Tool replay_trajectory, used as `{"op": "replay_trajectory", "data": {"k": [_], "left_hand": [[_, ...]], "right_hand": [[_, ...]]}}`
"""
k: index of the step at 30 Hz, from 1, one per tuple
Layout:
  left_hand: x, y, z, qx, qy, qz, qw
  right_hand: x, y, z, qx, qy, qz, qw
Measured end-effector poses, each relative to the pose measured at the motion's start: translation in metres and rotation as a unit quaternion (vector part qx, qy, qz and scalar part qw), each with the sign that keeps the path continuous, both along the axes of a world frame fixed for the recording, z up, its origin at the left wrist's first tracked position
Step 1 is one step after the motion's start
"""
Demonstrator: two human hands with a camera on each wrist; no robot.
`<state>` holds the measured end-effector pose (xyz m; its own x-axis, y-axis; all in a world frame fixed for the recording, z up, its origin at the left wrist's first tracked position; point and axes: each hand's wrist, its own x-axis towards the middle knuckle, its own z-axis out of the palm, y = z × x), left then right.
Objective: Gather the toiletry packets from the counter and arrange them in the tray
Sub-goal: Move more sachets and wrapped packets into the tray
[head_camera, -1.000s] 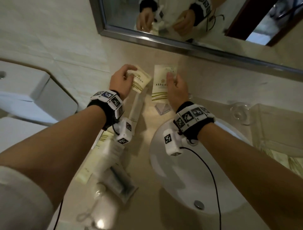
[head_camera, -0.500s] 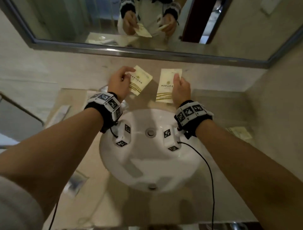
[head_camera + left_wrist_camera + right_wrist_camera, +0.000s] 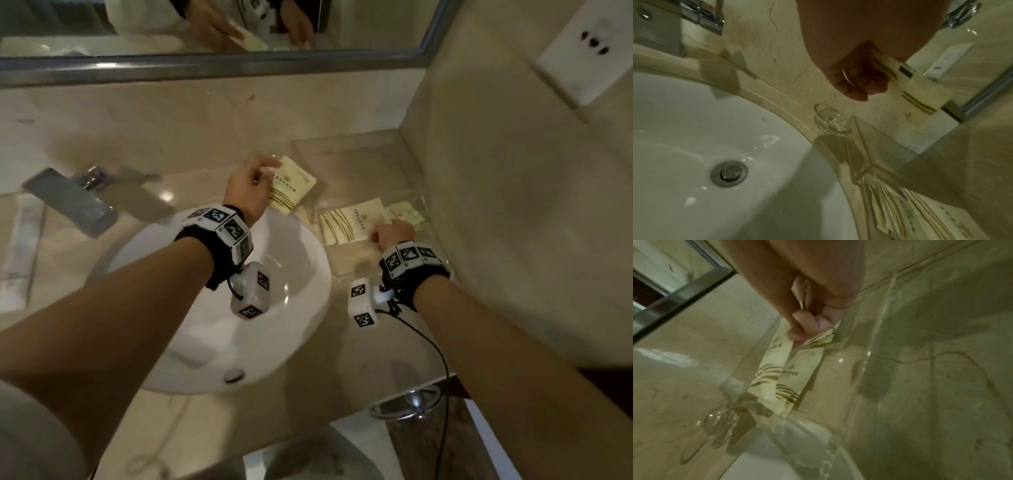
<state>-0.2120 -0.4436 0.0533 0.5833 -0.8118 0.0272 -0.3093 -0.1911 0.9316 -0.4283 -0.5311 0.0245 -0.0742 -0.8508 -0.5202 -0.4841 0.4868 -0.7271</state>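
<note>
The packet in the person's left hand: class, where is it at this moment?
In the head view, the packet is pinched by the left hand above the counter, just beyond the sink's far rim and left of the clear tray.

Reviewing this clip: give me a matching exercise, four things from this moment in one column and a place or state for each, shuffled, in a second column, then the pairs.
Things:
1. left hand
2. right hand
3. small glass dish
4. sink

Places or states:
A. stands on the counter between basin and tray
B. white, round, drain at the bottom
C. holds a packet in the air, short of the tray
D. lays a packet inside the clear tray

Pairs: 1-C, 2-D, 3-A, 4-B
</note>
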Motion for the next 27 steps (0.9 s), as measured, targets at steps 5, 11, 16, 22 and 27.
{"op": "replay_trajectory", "data": {"k": [5,11,16,22,27], "left_hand": [[-0.010,-0.006,-0.019,0.030,0.027,-0.019,0.999],[-0.010,-0.005,-0.027,0.050,0.045,-0.021,0.998],[-0.009,-0.005,-0.030,0.061,0.041,-0.057,0.996],[-0.020,-0.016,-0.026,0.059,0.035,-0.104,0.992],[-0.043,-0.033,-0.017,0.045,0.029,-0.176,0.983]], "right_hand": [[-0.009,-0.009,-0.028,0.077,-0.030,0.032,0.996],[0.010,-0.008,-0.037,0.117,-0.113,-0.046,0.986],[0.016,-0.005,-0.035,0.105,-0.090,-0.046,0.989],[0.015,0.004,-0.017,0.087,-0.066,0.075,0.991],[0.016,-0.001,0.006,0.059,-0.182,0.164,0.968]]}}
